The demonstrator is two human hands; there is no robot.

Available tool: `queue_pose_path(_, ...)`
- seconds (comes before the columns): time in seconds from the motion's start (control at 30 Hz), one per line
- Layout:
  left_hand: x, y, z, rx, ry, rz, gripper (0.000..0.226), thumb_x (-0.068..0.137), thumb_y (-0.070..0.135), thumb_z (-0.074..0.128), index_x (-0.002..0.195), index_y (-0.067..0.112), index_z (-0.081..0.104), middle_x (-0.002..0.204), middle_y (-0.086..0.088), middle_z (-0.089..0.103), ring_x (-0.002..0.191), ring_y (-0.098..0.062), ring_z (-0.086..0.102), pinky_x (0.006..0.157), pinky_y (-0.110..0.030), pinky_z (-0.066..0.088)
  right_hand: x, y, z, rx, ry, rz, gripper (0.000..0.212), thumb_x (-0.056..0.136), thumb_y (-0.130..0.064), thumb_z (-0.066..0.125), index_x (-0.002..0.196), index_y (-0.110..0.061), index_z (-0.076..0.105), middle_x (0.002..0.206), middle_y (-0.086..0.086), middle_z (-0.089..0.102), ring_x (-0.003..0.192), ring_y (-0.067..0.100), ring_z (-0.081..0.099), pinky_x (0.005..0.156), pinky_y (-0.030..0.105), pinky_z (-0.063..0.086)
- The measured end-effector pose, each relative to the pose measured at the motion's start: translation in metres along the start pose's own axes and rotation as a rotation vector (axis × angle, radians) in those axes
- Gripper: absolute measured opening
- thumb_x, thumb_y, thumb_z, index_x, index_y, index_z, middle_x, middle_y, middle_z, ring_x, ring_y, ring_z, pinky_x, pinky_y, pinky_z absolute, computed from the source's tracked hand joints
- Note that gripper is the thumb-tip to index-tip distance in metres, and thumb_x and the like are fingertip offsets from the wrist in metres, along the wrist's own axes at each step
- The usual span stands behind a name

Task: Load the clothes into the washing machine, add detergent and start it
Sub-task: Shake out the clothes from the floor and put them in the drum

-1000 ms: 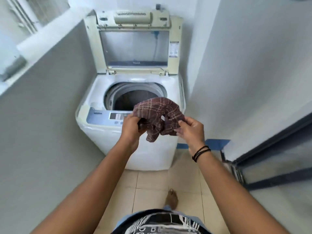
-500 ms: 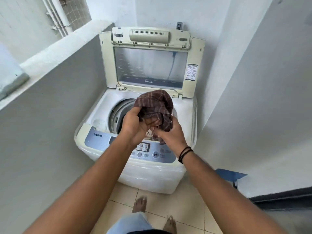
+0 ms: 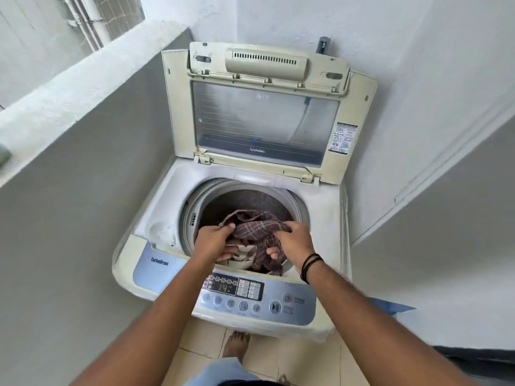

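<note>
Over the drum mouth, both hands grip one brown checked cloth point(image 3: 257, 228). The left hand point(image 3: 213, 242) has its fingers curled round the cloth's left edge, thumb on top, fingertips tucked under. The right hand point(image 3: 292, 243) clutches the right side, fingers bent round a fold, so each grip is closed on the fabric. The cloth is bunched, its long axis running left to right between the hands, with one tail hanging down from the right hand toward the front rim. It sits just inside the drum point(image 3: 245, 201), at the front half of the opening. Beneath it, pale laundry point(image 3: 242, 256) shows between the hands. A black band point(image 3: 309, 264) circles the right wrist. The washer point(image 3: 328, 227) stands with its lid point(image 3: 267, 118) raised upright against the back wall. Its panel point(image 3: 245, 296) faces the person, with a lit display point(image 3: 223, 287) and a start button point(image 3: 275, 307). A bare foot point(image 3: 235, 346) rests on the tiled floor point(image 3: 267, 355) in front.
</note>
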State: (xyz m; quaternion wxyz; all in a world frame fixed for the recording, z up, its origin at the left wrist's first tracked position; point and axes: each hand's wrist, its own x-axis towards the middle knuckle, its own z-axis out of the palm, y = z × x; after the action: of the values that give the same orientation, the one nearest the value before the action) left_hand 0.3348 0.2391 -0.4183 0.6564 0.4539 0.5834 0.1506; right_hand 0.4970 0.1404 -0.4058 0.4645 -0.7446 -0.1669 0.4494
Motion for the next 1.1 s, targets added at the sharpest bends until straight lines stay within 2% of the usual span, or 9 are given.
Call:
queue_pose_path(0.17,0.039,-0.005,-0.009,-0.01,0.002,-0.045,0.022,0.098,0.035,0.062,0.098,0.013,0.066,0.084,-0.009,0.078,0.07,-0.018,0.073,0.059,-0.025,0.051,0.031,0.007,0.02,-0.031,0.021,0.103,0.009,0.093,-0.009,0.061,0.091,-0.012,0.07,0.086,0.014,0.073,0.062,0.027,0.073,0.048,0.029,0.055)
queue_pose_path(0.23,0.05,-0.002,-0.013,0.015,0.027,-0.019,0.033,0.097,0.039,0.063,0.118,0.013,0.064,0.106,-0.014,0.075,0.083,-0.02,0.07,0.065,-0.03,0.052,0.039,0.005,0.025,0.001,0.02,0.096,0.008,0.091,-0.006,0.065,0.097,-0.01,0.068,0.084,0.01,0.069,0.065,0.025,0.067,0.052,0.031,0.053)
queue_pose_path(0.3,0.057,0.0,-0.017,0.011,0.055,-0.012,0.058,0.096,0.044,0.062,0.145,0.02,0.044,0.121,-0.012,0.067,0.098,-0.024,0.067,0.074,-0.036,0.054,0.042,0.003,0.025,-0.02,0.043,0.077,0.02,0.089,-0.013,0.07,0.108,-0.014,0.065,0.09,0.004,0.07,0.077,0.023,0.066,0.066,0.039,0.059)
queue_pose_path(0.4,0.063,0.004,-0.021,-0.073,0.044,-0.062,0.069,0.098,0.047,0.058,0.156,0.023,0.028,0.125,-0.013,0.063,0.108,-0.029,0.066,0.092,-0.045,0.056,0.041,-0.006,0.017,-0.011,0.091,0.111,0.025,0.092,-0.022,0.068,0.115,-0.019,0.062,0.094,0.001,0.068,0.085,0.02,0.066,0.088,0.044,0.058)
queue_pose_path(0.5,0.064,0.008,-0.018,-0.102,-0.021,-0.097,0.061,0.101,0.046,0.054,0.152,0.019,0.036,0.123,-0.014,0.066,0.107,-0.03,0.068,0.095,-0.047,0.056,0.032,-0.016,0.003,0.088,0.108,0.14,0.017,0.096,-0.02,0.063,0.111,-0.013,0.066,0.091,0.003,0.066,0.078,0.02,0.061,0.079,0.039,0.058)
queue_pose_path(0.57,0.062,0.009,-0.007,-0.096,-0.082,-0.089,0.05,0.102,0.045,0.053,0.144,0.019,0.046,0.117,-0.011,0.07,0.103,-0.028,0.07,0.092,-0.046,0.057,0.022,-0.018,-0.007,0.136,0.118,0.133,0.012,0.097,-0.021,0.061,0.105,-0.015,0.067,0.096,0.009,0.07,0.08,0.023,0.064,0.081,0.041,0.058)
queue_pose_path(0.7,0.048,0.007,0.035,-0.148,-0.183,-0.104,0.019,0.1,0.037,0.056,0.11,0.022,0.062,0.1,-0.009,0.077,0.082,-0.021,0.074,0.065,-0.031,0.057,-0.003,-0.009,-0.029,0.23,0.185,0.106,0.01,0.095,-0.022,0.063,0.1,-0.015,0.068,0.099,0.013,0.074,0.079,0.025,0.068,0.078,0.042,0.059)
queue_pose_path(0.9,0.007,0.01,0.111,-0.13,-0.38,-0.108,0.017,0.097,0.027,0.058,0.104,0.014,0.066,0.069,0.0,0.073,0.054,-0.016,0.07,0.047,-0.022,0.053,-0.077,0.02,-0.082,0.472,0.422,0.058,0.026,0.091,-0.024,0.067,0.111,-0.007,0.067,0.091,0.008,0.075,0.075,0.025,0.071,0.069,0.035,0.057)
queue_pose_path(1.1,-0.087,-0.017,0.177,0.138,-0.749,-0.032,0.016,0.093,0.022,0.056,0.103,0.014,0.067,0.077,-0.003,0.075,0.066,-0.022,0.073,0.055,-0.026,0.056,-0.189,0.078,-0.132,0.637,0.72,0.03,0.016,0.092,-0.021,0.065,0.105,-0.011,0.069,0.092,0.009,0.074,0.076,0.025,0.07,0.067,0.033,0.056)
